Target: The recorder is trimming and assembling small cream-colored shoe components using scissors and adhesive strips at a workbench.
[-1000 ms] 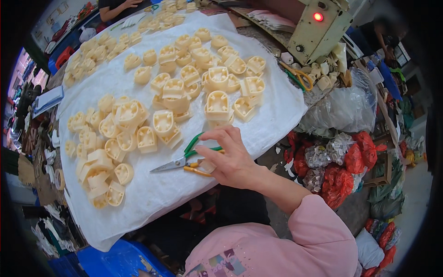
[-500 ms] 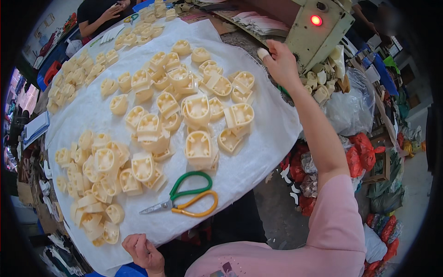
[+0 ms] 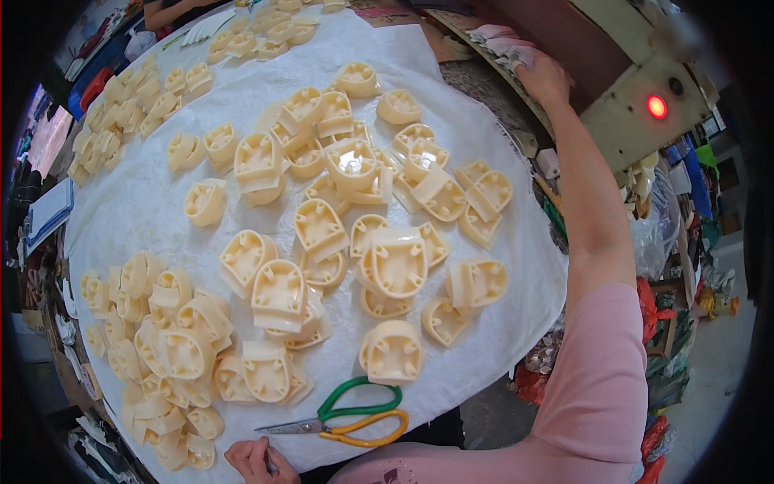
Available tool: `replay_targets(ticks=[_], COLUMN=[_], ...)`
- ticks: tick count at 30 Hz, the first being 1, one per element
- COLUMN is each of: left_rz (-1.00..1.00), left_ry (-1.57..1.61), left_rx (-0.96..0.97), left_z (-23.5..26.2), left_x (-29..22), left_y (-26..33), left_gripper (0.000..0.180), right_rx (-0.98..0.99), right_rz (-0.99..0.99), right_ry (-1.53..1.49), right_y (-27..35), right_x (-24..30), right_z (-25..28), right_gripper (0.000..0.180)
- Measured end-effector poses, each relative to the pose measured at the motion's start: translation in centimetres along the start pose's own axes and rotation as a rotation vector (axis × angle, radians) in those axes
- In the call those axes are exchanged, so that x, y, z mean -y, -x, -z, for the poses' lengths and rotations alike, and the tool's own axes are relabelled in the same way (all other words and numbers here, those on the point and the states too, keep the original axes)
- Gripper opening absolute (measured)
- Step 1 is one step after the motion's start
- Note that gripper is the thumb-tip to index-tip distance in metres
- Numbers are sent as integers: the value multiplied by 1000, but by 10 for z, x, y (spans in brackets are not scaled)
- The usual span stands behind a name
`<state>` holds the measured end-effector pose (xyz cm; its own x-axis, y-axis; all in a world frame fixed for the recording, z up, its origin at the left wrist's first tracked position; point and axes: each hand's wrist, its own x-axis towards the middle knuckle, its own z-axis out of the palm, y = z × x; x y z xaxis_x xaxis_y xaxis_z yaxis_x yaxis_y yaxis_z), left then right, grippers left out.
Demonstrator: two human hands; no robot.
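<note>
At the far right my right hand [image 3: 544, 79] reaches to a pile of thin pale pieces [image 3: 501, 42] beside a machine. Its fingertips meet the pile and are partly hidden, so I cannot see whether they grip a piece. My left hand [image 3: 260, 463] rests at the near edge of the cloth-covered table, fingers loosely bent and a little apart, with nothing visible in them. Just beyond it lie scissors [image 3: 343, 424] with one green and one yellow handle. Cream plastic moulded parts [image 3: 393, 352], rounded with small pegs inside, are spread singly and in heaps over the white cloth [image 3: 516, 234].
The machine's grey-green housing [image 3: 645, 113] with a lit red lamp [image 3: 657, 106] stands at the far right. A clipboard [image 3: 50, 211] lies at the left edge. Plastic bags [image 3: 532, 382] sit on the floor at right. Another person's arm [image 3: 173, 11] shows at the far left.
My right hand has moved farther away, from beside the machine to the pile of pale pieces. My view has shifted, and the left hand stays by the near table edge.
</note>
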<state>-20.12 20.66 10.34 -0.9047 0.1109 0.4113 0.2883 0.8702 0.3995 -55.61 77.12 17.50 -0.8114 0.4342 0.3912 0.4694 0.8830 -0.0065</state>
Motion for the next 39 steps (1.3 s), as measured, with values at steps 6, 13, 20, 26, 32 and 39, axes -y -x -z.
replay_targets(ticks=[6,13,20,26,32,39], left_rz=[38,22,14,-65,777,876], left_ry=[-5,2,13,194,1879,1377], left_rx=[21,11,23,-129,134,-95], left_z=[1,1,3,8,31,43], left_x=[-6,-4,7,8,-30,17], left_y=[-6,-6,14,14,8,38], left_gripper=[30,29,24,22,36,23], right_rx=[-57,-493,-599,58,862,739], right_rz=[-276,-375,1,664,1063,948], right_ry=[-184,-797,-1294,-1740,-1856,-1411], right_y=[-11,-24,51,202,366,443], right_x=[9,-30,26,92,142,163], right_z=[2,-4,67,172,163,146], right_gripper=[43,37,25,26,37,43])
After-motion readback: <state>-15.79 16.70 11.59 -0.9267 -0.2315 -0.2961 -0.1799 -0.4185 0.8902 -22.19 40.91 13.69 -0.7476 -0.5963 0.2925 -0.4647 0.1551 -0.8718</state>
